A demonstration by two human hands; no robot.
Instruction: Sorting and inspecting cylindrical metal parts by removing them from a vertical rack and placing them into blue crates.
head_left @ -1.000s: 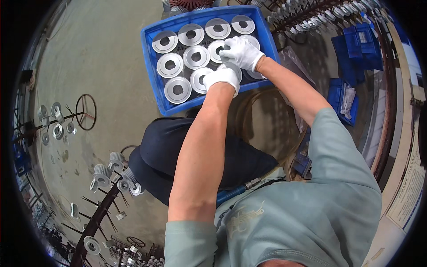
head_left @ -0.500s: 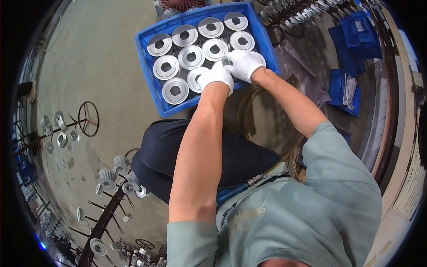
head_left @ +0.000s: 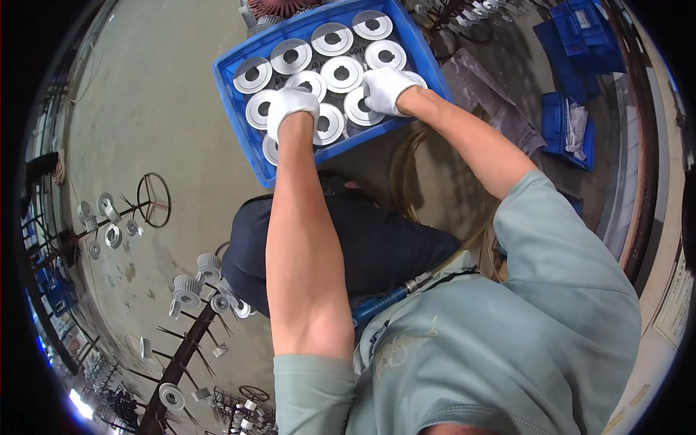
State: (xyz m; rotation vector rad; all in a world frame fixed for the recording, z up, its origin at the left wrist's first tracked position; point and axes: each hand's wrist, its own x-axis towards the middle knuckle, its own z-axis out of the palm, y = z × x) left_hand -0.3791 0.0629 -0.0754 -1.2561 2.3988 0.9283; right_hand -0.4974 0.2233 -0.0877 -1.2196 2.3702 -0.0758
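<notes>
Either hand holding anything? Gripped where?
Cannot tell. Both gloved hands, left hand and right hand, rest on metal discs in the blue crate; fingers hidden.

a blue plastic crate point(head_left: 230, 94) sits on the grey floor at the top of the view, turned at a slant, its long sides running up to the right. inside it lie flat silver metal discs point(head_left: 341, 72), each round with a dark hole in its middle and a raised ring about that hole. they are packed close in rows, edges touching or overlapping. one disc near the crate's lower rim point(head_left: 330, 125) lies between the two gloved hands, partly covered. another disc point(head_left: 270, 148) at the near left corner shows only in part. the discs look clean and bright.
</notes>
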